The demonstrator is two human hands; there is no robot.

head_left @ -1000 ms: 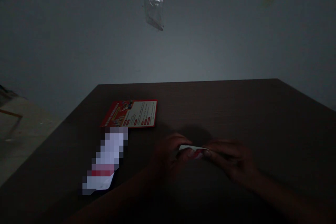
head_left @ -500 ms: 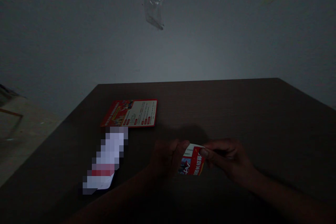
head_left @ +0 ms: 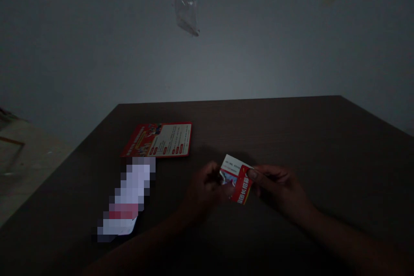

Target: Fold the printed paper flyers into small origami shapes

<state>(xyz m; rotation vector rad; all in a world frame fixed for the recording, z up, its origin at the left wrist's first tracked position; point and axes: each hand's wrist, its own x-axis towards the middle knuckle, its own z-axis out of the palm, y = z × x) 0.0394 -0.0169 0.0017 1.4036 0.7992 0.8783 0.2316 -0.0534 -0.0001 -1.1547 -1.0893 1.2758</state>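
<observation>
A small folded paper flyer (head_left: 242, 187), red and white with printed characters and a picture, is held above the table between my hands. My right hand (head_left: 281, 185) pinches its right edge, thumb on the front and fingers behind. At the flyer's left side is my left hand (head_left: 203, 187), its fingers curled and its thumb lying over the lower left part of the paper. Darkness and some blur hide part of the left fingers.
A red and white printed flyer stack (head_left: 173, 140) lies on the dark wooden table (head_left: 258, 125), left of centre. Nearer me is a bright, pixelated flat object (head_left: 131, 189). Behind the table rises a grey wall (head_left: 258, 51) with clear plastic (head_left: 187, 4) stuck on it.
The flyer now shows more of its white upper part and tilts differently. My left hand has shifted from its top left corner down to its lower left side; my right hand keeps its pinch.
</observation>
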